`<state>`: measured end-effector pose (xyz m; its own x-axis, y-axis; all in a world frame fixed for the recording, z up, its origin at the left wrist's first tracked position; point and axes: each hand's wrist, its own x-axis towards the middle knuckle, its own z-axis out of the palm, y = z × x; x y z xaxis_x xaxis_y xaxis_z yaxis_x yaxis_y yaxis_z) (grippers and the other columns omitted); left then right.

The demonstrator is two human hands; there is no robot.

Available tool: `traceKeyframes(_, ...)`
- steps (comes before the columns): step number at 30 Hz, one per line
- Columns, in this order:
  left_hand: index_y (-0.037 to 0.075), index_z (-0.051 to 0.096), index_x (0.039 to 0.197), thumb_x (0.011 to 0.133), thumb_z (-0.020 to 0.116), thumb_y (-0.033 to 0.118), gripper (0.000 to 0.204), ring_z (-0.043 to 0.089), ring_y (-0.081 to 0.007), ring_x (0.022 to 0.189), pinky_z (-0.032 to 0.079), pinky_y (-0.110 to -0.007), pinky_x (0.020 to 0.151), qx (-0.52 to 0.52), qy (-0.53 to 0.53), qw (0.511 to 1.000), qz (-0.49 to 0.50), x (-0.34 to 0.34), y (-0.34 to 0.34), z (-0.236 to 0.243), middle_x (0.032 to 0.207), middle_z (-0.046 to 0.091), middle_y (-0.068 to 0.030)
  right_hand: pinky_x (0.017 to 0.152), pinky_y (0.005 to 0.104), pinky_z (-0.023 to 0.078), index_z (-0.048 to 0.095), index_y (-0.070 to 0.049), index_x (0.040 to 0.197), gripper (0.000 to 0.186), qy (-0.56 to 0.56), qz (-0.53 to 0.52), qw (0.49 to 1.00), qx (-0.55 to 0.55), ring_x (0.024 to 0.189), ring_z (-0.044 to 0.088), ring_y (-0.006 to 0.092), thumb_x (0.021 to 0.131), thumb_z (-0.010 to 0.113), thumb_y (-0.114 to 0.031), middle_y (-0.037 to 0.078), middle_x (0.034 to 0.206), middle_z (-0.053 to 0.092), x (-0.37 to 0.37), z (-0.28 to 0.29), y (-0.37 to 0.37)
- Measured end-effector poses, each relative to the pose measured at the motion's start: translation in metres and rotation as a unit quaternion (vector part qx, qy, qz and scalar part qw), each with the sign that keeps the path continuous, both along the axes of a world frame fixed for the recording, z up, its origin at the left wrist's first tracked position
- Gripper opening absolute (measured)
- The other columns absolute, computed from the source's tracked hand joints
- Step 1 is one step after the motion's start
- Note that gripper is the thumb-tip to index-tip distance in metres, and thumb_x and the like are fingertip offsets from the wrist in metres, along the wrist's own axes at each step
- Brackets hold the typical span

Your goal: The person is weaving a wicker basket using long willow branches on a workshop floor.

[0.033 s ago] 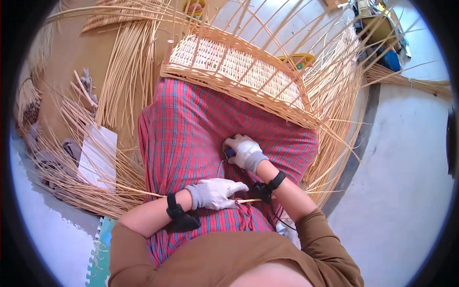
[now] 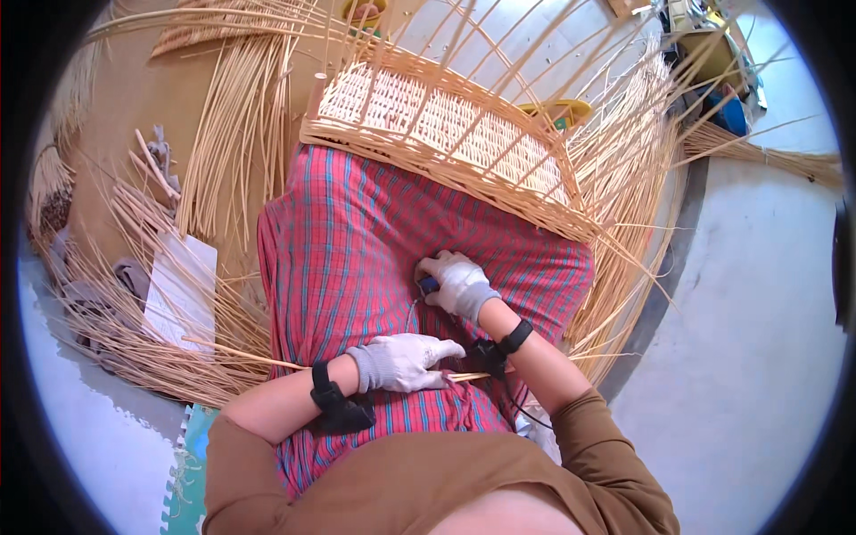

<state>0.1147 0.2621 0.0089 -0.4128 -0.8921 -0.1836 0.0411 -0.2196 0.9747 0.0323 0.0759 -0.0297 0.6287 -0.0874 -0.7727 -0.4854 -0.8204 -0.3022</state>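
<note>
My left hand [image 2: 410, 364], in a white glove, is closed on a thin pale cane [image 2: 470, 376] lying crosswise over red plaid cloth [image 2: 330, 232] on my lap. Above and to its right, my gloved right hand [image 2: 450, 283] grips a dark-blue-handled tool [image 2: 428, 286] resting against the cloth; its working end is unclear. Beyond both hands, a partly woven rectangular basket [image 2: 428, 120] with long upright stakes rests on the cloth at my knees.
Cane bundles lie left [image 2: 227, 134] and right [image 2: 629, 178], around a white sheet [image 2: 178, 294] at left. Yellow containers [image 2: 553, 113] stand behind the basket. A blue object [image 2: 727, 111] sits among clutter at upper right, and a foam mat [image 2: 187, 473] at lower left.
The cane end at my left fingers has shifted slightly and now shows as two pale strands. My hands and the basket are almost unmoved.
</note>
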Motion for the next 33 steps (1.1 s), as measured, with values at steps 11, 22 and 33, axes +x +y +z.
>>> traceKeyframes(11, 0.005, 0.056, 0.135, 0.097, 0.068, 0.027, 0.045, 0.065, -0.0419, 0.112, 0.052, -0.051, 0.096, 0.016, 0.003, 0.999, 0.028, 0.001, 0.005, -0.001, 0.114, 0.066, -0.0238, 0.095, 0.0474, 0.054, 0.07, -0.019, 0.115, 0.047, 0.035, 0.007, 0.999, 0.028, 0.109, 0.066, 0.0394, 0.072, 0.086, -0.031, 0.017, 0.111, 0.069, 0.023, -0.018, 0.004)
traceKeyframes(22, 0.005, 0.056, 0.134, 0.096, 0.069, 0.026, 0.046, 0.065, -0.042, 0.109, 0.052, -0.051, 0.095, 0.015, -0.004, 1.0, 0.026, 0.0, 0.003, -0.002, 0.112, 0.065, -0.0229, 0.097, 0.0453, 0.053, 0.072, -0.018, 0.111, 0.042, 0.025, -0.01, 0.999, 0.04, 0.11, 0.066, 0.0368, 0.075, 0.085, -0.035, 0.016, 0.111, 0.071, 0.023, -0.026, 0.003)
traceKeyframes(33, 0.006, 0.056, 0.136, 0.097, 0.066, 0.026, 0.045, 0.065, -0.0421, 0.1, 0.053, -0.05, 0.089, 0.001, -0.003, 0.999, 0.048, -0.003, 0.003, -0.002, 0.105, 0.064, -0.0225, 0.096, 0.0452, 0.053, 0.073, -0.019, 0.109, 0.039, 0.021, -0.022, 0.999, 0.027, 0.11, 0.066, 0.0361, 0.077, 0.083, -0.038, 0.015, 0.111, 0.07, 0.022, -0.022, 0.003)
